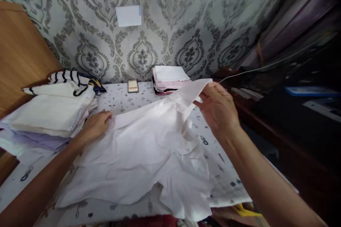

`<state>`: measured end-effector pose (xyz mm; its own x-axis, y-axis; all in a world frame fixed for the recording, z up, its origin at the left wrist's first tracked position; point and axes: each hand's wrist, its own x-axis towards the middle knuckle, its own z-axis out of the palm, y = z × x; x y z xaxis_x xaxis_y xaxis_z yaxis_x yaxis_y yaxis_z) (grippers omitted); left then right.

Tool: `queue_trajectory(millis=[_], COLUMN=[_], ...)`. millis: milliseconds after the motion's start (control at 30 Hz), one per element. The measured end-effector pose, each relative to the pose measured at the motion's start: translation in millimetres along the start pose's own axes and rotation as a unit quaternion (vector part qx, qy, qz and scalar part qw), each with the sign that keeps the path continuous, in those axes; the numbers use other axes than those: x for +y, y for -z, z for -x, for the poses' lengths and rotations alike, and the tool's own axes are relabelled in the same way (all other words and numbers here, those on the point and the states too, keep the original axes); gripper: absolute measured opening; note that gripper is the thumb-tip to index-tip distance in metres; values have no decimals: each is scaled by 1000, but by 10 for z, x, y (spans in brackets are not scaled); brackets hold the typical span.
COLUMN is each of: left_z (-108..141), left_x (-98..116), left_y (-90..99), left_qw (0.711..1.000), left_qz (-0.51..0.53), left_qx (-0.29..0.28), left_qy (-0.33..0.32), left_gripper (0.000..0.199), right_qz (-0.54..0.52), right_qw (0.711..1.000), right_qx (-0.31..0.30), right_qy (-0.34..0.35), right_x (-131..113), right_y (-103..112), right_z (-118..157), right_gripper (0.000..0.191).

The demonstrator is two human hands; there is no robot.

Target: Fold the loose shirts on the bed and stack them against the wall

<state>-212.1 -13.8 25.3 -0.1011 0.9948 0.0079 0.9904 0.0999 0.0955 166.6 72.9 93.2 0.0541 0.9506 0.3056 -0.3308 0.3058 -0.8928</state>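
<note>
A white garment point(138, 152) lies spread and wrinkled over a patterned table cover. Its upper right corner is lifted off the surface, pinched between the thumb and fingers of my right hand point(220, 108). At the garment's upper left edge rests my left hand point(97, 124), its fingers close together and touching the cloth; whether they grip it is hard to make out. The garment's lower right part hangs near the front edge of the table, with folds around a sleeve-like opening.
A pile of clothes point(50, 113) stands at the left beside a wooden panel point(23, 53). Near the wall are a small framed card point(133, 86) and a folded stack point(170, 78). A thin cable point(255, 71) runs at the right, above dark furniture.
</note>
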Motion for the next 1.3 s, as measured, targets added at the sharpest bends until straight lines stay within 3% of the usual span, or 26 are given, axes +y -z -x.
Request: queue_trajectory(millis=[100,200,300,367,500,567,667,767,933,1000,1100,1300], left_z=[-88,-85,-42,-51,-222,-346,-458,-400,-256,-288,-390,-668], left_x=[-75,124,429,540,359,165,10,146,445,404,234,-61], left_y=[26,-50,-168,-213,-122,-4,133,93,-81,-14,230,692], left_qw=[990,966,974,984,995,998,988,962,972,959,933,895], left_qz=[135,242,174,80,-16,4,142,228,162,217,318,443], left_qx=[-24,-34,-50,-51,-48,-41,-45,-105,-101,-128,-138,-54], left_qy=[-38,-81,-137,-151,-81,-46,-51,-106,-137,-126,-98,11], left_gripper=[29,43,49,40,24,21,17,27,18,21,31,46], right_qz=[-34,-42,-32,-38,-66,-66,-60,-58,-60,-55,-52,-27], right_qw=[998,996,997,996,993,992,992,992,993,993,991,990], right_qx=[32,42,44,52,76,84,96,98,92,95,105,92], right_qy=[53,62,58,56,56,60,64,48,43,51,71,105], right_x=[14,85,190,242,276,296,368,460,529,523,501,603], right_y=[-47,-125,-192,-210,-189,-176,-195,-253,-286,-259,-222,-298], right_z=[-149,-284,-364,-394,-486,-572,-722,-822,-849,-864,-932,-1289], right_gripper=[27,26,29,30,34,35,35,38,40,39,37,31])
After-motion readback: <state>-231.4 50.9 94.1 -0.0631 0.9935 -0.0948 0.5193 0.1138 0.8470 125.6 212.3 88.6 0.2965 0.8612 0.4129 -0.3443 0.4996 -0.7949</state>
